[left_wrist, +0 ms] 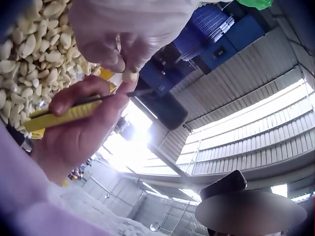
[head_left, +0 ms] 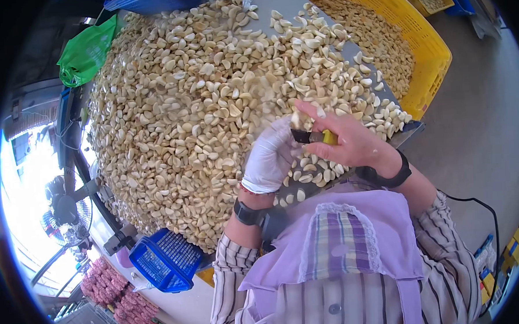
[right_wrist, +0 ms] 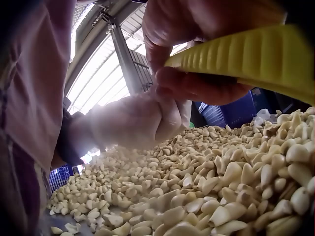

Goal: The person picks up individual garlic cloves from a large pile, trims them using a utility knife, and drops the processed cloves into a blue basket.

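Note:
My left hand (head_left: 269, 156), in a white glove, pinches a pale peeled garlic clove (left_wrist: 129, 76) between thumb and fingertip. Close beside it, my bare right hand (head_left: 354, 139) grips a yellow-handled utility knife (left_wrist: 69, 115). The dark blade points toward the gloved fingers and, in the left wrist view, lies just below the clove. Right fingertips are right at the clove. Both hands are over the near edge of a large heap of garlic cloves (head_left: 182, 125). In the right wrist view the knife's ribbed yellow handle (right_wrist: 236, 56) hides part of the right fingers.
A yellow crate (head_left: 435, 67) full of cloves stands beyond the table's right corner. A blue basket (head_left: 160, 265) is at the lower left edge. A green plastic bag (head_left: 87, 53) lies at the far left, and a fan (head_left: 64, 205) stands beside the table.

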A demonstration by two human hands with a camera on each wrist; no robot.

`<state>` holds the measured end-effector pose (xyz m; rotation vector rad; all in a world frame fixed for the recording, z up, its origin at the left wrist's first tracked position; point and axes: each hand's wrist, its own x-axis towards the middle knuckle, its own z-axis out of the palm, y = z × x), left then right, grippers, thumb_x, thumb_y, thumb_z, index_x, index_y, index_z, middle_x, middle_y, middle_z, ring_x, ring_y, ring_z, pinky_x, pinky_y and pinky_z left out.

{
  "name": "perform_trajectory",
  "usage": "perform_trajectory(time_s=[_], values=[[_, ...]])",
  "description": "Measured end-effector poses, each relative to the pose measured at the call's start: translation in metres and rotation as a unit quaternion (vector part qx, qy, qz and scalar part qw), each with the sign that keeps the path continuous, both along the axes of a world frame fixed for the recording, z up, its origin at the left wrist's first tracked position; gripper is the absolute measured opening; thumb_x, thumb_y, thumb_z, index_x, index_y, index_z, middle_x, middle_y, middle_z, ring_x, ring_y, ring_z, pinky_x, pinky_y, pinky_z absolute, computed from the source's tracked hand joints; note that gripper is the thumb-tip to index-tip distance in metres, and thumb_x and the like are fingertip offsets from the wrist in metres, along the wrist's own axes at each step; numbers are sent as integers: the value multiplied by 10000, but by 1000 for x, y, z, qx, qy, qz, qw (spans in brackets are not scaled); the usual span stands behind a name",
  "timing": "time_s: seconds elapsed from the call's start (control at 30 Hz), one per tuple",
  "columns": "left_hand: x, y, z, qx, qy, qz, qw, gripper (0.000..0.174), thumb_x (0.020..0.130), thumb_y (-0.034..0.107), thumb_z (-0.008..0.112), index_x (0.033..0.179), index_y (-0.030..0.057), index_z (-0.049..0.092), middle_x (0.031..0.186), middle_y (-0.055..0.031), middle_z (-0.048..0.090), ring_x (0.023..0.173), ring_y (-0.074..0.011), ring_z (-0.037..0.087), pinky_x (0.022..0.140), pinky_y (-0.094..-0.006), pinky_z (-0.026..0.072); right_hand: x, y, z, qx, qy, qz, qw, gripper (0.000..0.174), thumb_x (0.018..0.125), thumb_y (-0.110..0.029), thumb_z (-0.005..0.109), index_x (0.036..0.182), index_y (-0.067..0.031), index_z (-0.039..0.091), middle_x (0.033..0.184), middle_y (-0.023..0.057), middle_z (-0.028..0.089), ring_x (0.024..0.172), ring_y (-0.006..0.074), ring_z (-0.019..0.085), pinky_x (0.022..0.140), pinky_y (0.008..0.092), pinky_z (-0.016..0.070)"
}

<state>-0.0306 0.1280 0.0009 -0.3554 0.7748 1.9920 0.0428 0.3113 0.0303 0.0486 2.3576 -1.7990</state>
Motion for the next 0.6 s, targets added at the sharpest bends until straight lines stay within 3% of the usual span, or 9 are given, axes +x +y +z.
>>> perform_trajectory(time_s=[0.1, 0.2, 0.3, 0.4, 0.47, 0.5, 0.57, 0.6], values=[[5, 0, 11, 1, -15, -17, 1000, 277, 870, 88, 584, 1132, 6, 549, 948, -45, 602, 722, -105, 532, 611, -221, 437, -3, -1, 3, 0, -17, 10, 1000, 738, 811, -267, 667, 1440, -175, 292, 705, 73, 571, 607, 207, 567, 592, 292, 447], [3, 3, 18, 24, -17, -21, 999, 216, 861, 102, 601, 1046, -6, 579, 889, -36, 600, 678, -93, 496, 580, -204, 398, -4, 2, 6, -27, -44, 23, 998, 700, 821, -218, 648, 1434, -177, 312, 692, 65, 573, 604, 162, 556, 591, 275, 443], [0, 0, 12, 32, -9, -58, 998, 181, 854, 112, 611, 989, -7, 595, 833, -29, 593, 640, -81, 456, 549, -193, 352, -3, 4, -6, -42, -12, 33, 999, 640, 851, -174, 615, 1426, -139, 336, 802, 38, 595, 638, 111, 505, 622, 254, 436], [1, -4, 5, 99, -13, -77, 992, 207, 854, 117, 612, 1015, -11, 596, 814, -26, 591, 618, -74, 428, 528, -193, 322, -7, 6, -8, -59, 57, 31, 996, 535, 862, -113, 588, 1371, -179, 438, 684, 23, 581, 587, 86, 504, 581, 232, 422], [-2, -7, 3, 126, -33, -102, 986, 199, 850, 128, 622, 999, 1, 582, 756, 15, 507, 610, -86, 410, 522, -206, 321, -9, 10, 2, -108, -123, 8, 987, 524, 907, -183, 551, 1397, -109, 382, 767, 1, 571, 502, 47, 481, 490, 183, 409], [-3, -8, 7, 124, -32, -102, 986, 199, 850, 128, 622, 999, 1, 582, 756, 15, 507, 610, -86, 410, 522, -206, 321, -9, 12, -3, -109, -122, 9, 986, 524, 907, -183, 551, 1397, -109, 382, 767, 1, 571, 502, 47, 481, 490, 183, 409], [-3, -9, 18, -44, 76, -26, 996, 217, 864, 134, 617, 1037, 6, 587, 834, -34, 604, 681, -78, 520, 572, -176, 385, -8, 26, -19, -296, -130, -200, 925, 482, 950, -294, 496, 1364, -65, 409, 690, -20, 508, 442, 44, 425, 426, 176, 363], [-6, -6, 17, -146, 178, 5, 973, 232, 875, 170, 621, 1041, 12, 589, 872, -35, 623, 710, -83, 554, 628, -190, 435, -8, 34, -18, -298, -130, -198, 925, 482, 950, -294, 496, 1364, -65, 409, 690, -20, 508, 442, 44, 425, 426, 176, 363]])
